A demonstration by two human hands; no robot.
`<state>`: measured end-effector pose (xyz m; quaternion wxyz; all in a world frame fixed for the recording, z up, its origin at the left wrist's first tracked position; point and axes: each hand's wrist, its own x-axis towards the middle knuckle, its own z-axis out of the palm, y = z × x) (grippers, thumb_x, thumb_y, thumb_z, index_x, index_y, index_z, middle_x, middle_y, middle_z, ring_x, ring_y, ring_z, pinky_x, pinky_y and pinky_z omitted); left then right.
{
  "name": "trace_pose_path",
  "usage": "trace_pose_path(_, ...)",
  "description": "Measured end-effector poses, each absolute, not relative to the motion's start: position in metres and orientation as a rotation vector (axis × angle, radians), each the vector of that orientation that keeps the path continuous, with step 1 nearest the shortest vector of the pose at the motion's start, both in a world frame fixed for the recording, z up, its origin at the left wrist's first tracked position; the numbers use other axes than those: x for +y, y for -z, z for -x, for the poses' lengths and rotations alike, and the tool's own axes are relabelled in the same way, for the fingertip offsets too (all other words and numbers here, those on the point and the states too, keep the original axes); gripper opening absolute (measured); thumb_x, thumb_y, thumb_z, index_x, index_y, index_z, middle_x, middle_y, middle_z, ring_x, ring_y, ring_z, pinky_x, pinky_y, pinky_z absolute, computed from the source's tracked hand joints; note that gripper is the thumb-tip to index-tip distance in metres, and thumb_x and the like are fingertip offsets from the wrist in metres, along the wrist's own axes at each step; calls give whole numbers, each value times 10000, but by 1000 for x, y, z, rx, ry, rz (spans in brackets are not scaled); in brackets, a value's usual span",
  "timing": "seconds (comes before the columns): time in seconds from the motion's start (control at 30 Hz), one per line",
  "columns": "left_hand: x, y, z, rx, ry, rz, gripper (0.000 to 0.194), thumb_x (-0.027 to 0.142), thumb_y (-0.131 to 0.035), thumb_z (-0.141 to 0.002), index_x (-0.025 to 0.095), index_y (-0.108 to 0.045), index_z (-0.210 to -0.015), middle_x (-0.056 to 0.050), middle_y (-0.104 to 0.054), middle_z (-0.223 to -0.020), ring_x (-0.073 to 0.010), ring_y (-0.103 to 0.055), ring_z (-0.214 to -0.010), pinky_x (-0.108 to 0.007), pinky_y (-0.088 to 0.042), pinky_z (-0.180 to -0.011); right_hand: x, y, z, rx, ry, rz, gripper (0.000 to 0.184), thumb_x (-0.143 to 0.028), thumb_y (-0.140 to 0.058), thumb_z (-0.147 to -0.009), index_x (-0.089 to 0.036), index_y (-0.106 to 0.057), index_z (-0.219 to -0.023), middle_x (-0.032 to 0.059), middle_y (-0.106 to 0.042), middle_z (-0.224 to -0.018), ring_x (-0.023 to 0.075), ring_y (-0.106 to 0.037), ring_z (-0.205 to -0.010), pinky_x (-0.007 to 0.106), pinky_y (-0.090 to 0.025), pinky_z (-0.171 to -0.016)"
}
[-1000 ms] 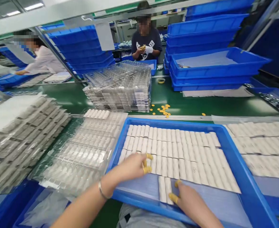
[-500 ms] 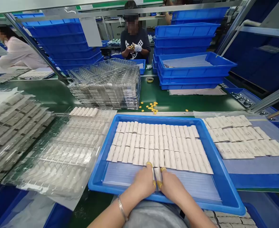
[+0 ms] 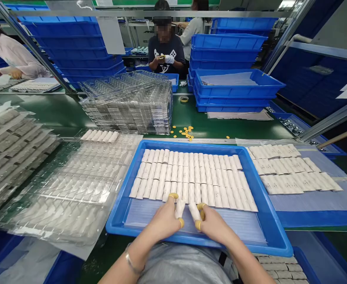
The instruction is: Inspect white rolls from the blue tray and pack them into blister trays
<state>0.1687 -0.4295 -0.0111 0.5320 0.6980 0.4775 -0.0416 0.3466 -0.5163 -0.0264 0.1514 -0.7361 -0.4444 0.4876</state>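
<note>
A blue plastic tray [image 3: 191, 240] holds a tightly packed block of white cylinders [image 3: 191, 173] lying side by side on a pale sheet. My left hand [image 3: 164, 221] and my right hand [image 3: 211, 223] sit in the tray at the block's near edge, with yellow finger cots on some fingertips. Each hand pinches a white cylinder [image 3: 179, 208] [image 3: 194, 212], and these two stand tilted between my hands. Fingers hide their lower ends.
To the left lies a clear plastic tray of white cylinders [image 3: 79, 193]. Stacked clear trays [image 3: 126, 106], scattered yellow discs [image 3: 185, 132] and stacked blue crates [image 3: 229, 59] stand beyond. Further rows of cylinders [image 3: 288, 169] lie on the right. Two people work across the green bench.
My hands have come together at the block's near edge, carrying the loose cylinders from the tray's near side up against it. The view has levelled and turned.
</note>
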Motion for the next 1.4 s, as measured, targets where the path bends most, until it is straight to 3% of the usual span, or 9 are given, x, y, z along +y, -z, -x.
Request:
trace_pose_path(0.13, -427, -9, -147, 850, -87, -1376, 450, 95, -661, -760, 162, -579, -1196, -65, -640, -1046, -233, -615, -985, -380, -554, -796, -521, 0, -353, -1117, -1531, 1614, 361, -435, -679, -918, -151, -638, -1139, 83, -687, -1087, 252, -669, -964, 433, -556, -839)
trace_pose_path(0.3, -440, -33, -142, 649, -238, -1103, 378, 144, -666, -712, 191, -566, -1074, -24, -547, -923, -183, -584, -806, -298, -557, -604, -527, -26, -342, -923, -1604, 1181, 583, -567, -794, -740, -199, -637, -1164, 83, -662, -1049, 267, -622, -968, 409, -494, -873)
trace_pose_path(0.5, -450, -45, -134, 569, -323, -972, 470, 161, -702, -784, 229, -508, -1207, -14, -539, -980, -130, -594, -754, -250, -505, -617, -535, -38, -327, -779, -1641, 988, 903, -499, -793, -809, -356, -252, -1518, 63, -597, -1096, 234, -608, -924, 387, -486, -798)
trace_pose_path(0.67, -458, -49, -131, 526, -380, -861, 812, 255, -806, -781, 332, -329, -1433, -86, -558, -1235, -185, -635, -909, -315, -521, -729, -537, -49, -319, -723, -1695, 821, 738, -421, -820, -827, -416, -407, -1438, 64, -596, -1221, 265, -594, -1133, 433, -464, -928)
trace_pose_path(0.77, -461, -50, -134, 575, -406, -829, 741, 245, -810, -781, 313, -395, -1391, -76, -594, -1172, -159, -645, -829, -280, -516, -672, -535, -53, -316, -679, -1687, 826, 690, -394, -841, -818, -428, -473, -1400, 58, -568, -1301, 267, -560, -1205, 434, -464, -964)
trace_pose_path(0.87, -461, -52, -136, 610, -376, -833, 696, 230, -773, -818, 314, -406, -1403, -57, -606, -1087, -108, -620, -696, -263, -519, -622, -534, -53, -312, -580, -1702, 873, 736, -359, -920, -723, -426, -523, -1339, 60, -523, -1362, 275, -637, -1079, 422, -539, -825)
trace_pose_path(1.03, -453, -60, -134, 529, -322, -874, 802, 174, -751, -828, 376, -333, -1481, -109, -533, -1270, -202, -632, -962, -304, -586, -695, -535, -54, -315, -580, -1703, 950, 710, -341, -889, -769, -391, -498, -1360, 91, -574, -1312, 259, -688, -939, 369, -551, -678)
trace_pose_path(1.2, -454, -64, -130, 566, -359, -840, 817, 212, -773, -820, 371, -330, -1488, -122, -526, -1288, -227, -637, -1013, -294, -603, -690, -538, -55, -323, -581, -1657, 1005, 699, -388, -800, -861, -358, -405, -1437, 105, -637, -1254, 298, -632, -1127, 440, -536, -854)
trace_pose_path(1.4, -457, -62, -126, 522, -355, -822, 813, 208, -760, -853, 395, -302, -1498, -111, -581, -1304, -124, -698, -781, -320, -598, -751, -541, -57, -324, -476, -1701, 967, 613, -382, -775, -884, -362, -447, -1401, 80, -675, -1182, 180, -686, -727, 341, -541, -678)
